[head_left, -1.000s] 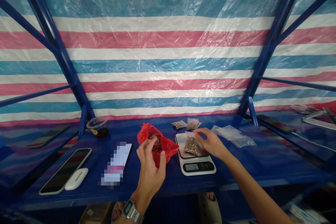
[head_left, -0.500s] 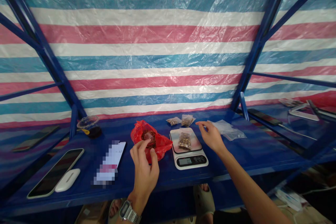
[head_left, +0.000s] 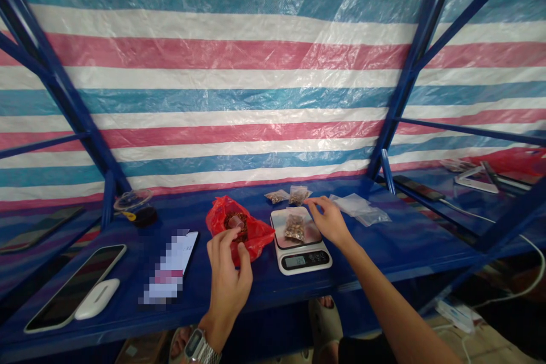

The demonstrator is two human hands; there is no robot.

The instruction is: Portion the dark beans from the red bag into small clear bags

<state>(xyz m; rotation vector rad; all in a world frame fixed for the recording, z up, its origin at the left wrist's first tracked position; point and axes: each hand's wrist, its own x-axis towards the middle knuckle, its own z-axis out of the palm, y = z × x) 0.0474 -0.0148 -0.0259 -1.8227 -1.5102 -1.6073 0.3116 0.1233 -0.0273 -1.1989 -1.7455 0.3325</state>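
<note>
A small clear bag of brown bits (head_left: 294, 227) lies on the plate of a white digital kitchen scale (head_left: 279, 259). My right hand (head_left: 329, 219) hovers at the scale's right edge, fingers loosely stretched, nothing visible in them. On the left, my left hand (head_left: 229, 264) is over the near side of a crumpled red plastic bag (head_left: 260, 233), thumb and fingers apart and empty. Inside the red bag are small brown pieces and a small clear scoop or cup (head_left: 235, 222), partly hidden. Two more filled bags (head_left: 277, 197) rest behind the scale.
Flat clear bags (head_left: 367, 210) lie right of the scale. To the left are a lit phone (head_left: 170, 273), a dark phone (head_left: 79, 284), a white earbud case (head_left: 97, 299) and a clear cup of dark liquid (head_left: 143, 213). Blue posts (head_left: 392, 96) flank the blue shelf.
The scale's display has changed to a different number. Both hands hold nearly the same places. The whole view has shifted slightly, so things appear a little further left.
</note>
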